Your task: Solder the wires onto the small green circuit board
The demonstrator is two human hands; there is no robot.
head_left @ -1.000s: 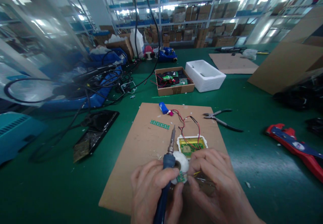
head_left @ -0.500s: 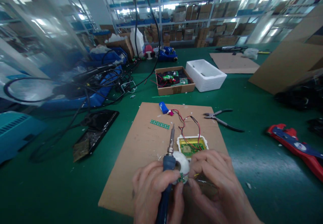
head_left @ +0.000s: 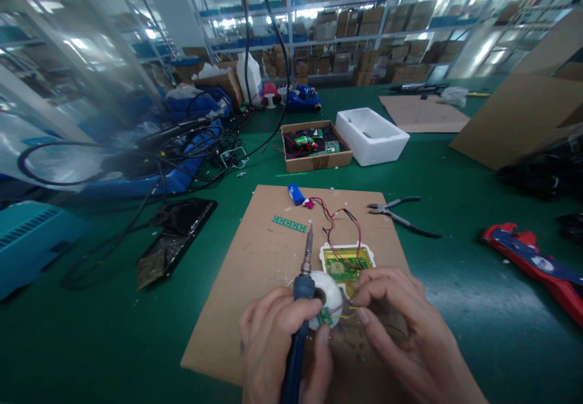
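My left hand (head_left: 282,346) is closed around the blue handle of a soldering iron (head_left: 301,285), its tip pointing away from me, and its thumb and finger also pinch a tiny green circuit board (head_left: 325,316) against a white solder spool (head_left: 330,291). My right hand (head_left: 401,331) pinches thin yellow wires (head_left: 348,314) beside that board. Just beyond lies an open white case (head_left: 347,264) with a green board and red and black wires. Everything rests on a cardboard sheet (head_left: 255,270).
On the cardboard lie a green component strip (head_left: 289,224) and a blue cylinder (head_left: 296,195). Pliers (head_left: 401,212) sit to the right, a red and blue tool (head_left: 532,264) farther right. A parts box (head_left: 314,146) and foam tray (head_left: 371,135) stand behind. Cables (head_left: 173,149) crowd the left.
My right hand has drawn slightly back and opened up from the small board, now showing the yellow wires between finger and thumb. The soldering iron has barely shifted.
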